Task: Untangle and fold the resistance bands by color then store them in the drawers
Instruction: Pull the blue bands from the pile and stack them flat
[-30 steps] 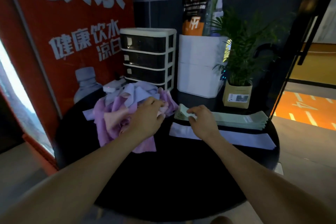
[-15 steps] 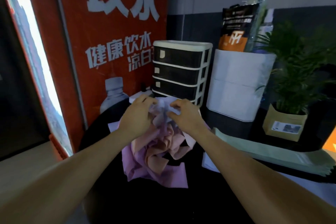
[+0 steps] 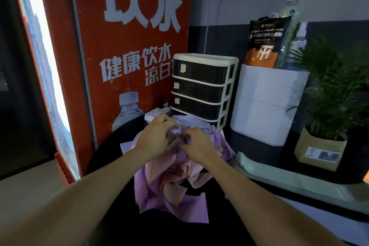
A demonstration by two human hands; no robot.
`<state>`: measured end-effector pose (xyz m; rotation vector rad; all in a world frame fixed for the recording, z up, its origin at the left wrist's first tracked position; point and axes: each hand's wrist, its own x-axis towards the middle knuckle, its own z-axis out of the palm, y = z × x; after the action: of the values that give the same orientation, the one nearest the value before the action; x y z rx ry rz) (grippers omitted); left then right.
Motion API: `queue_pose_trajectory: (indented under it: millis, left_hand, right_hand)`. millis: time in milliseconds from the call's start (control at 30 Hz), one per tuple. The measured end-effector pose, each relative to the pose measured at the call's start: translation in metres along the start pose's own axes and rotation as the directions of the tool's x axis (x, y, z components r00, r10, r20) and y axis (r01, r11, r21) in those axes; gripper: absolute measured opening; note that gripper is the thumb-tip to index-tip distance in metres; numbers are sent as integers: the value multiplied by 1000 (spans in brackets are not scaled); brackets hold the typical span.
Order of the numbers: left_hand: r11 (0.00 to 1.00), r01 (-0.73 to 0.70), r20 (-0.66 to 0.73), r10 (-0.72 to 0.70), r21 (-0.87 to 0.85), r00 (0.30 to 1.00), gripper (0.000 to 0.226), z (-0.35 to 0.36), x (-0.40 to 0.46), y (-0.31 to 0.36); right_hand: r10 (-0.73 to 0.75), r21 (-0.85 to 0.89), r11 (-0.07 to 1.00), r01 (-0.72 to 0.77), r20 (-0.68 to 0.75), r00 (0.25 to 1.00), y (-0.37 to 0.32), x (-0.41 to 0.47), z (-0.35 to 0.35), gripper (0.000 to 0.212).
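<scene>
A tangled heap of resistance bands (image 3: 175, 181) in purple, pink and pale lavender lies on the round black table (image 3: 163, 231). My left hand (image 3: 157, 138) and my right hand (image 3: 196, 144) both grip a pale lavender band (image 3: 190, 123) at the top of the heap, fingers curled into it. Just behind the heap stands a small drawer unit (image 3: 201, 88) with dark drawers, all pushed in. To the right lie a folded green band (image 3: 289, 177) and, nearer me, a flat pale lavender band (image 3: 327, 219).
A red poster wall (image 3: 127, 56) rises at the left. A white box (image 3: 265, 104) holding a pouch and bottles stands right of the drawers, with a potted plant (image 3: 327, 126) beyond. A white power strip (image 3: 153, 114) lies behind the heap.
My right hand left the green band and joined the left hand on top of the heap. Both hands now grip the pale lavender band. My view has turned left and closer.
</scene>
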<state>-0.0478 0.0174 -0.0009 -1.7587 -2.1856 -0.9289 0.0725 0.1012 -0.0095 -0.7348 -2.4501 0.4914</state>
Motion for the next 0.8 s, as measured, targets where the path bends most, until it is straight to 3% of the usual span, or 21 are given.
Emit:
queue_pose_trajectory:
  millis: [133,300,400,600,800]
  left_hand:
    - [999,19,3,-19,28,1000,17,-1,4,-1]
    - [995,-4,-35,0,-102,999,6,-13,13,0]
    - [972,24,-78,-44,-236,996,24,-25,21,9]
    - [933,28,-83,-62,-358,995,9,-41,24,30]
    - [944,48,-10,-55,-326,998,17,-47,28,32]
  right_hand:
    - [65,59,996,-62,-45,997,4,0,-7,18]
    - [5,157,987,11,-99,995,-3,4,-36,15]
    - [-32,127,991,40,-64,997,-4,5,-52,12]
    - [16,145,989,0,-105,994,-3,-1,-70,12]
    - [7,192,981,37,-224,975,-13,7,-96,9]
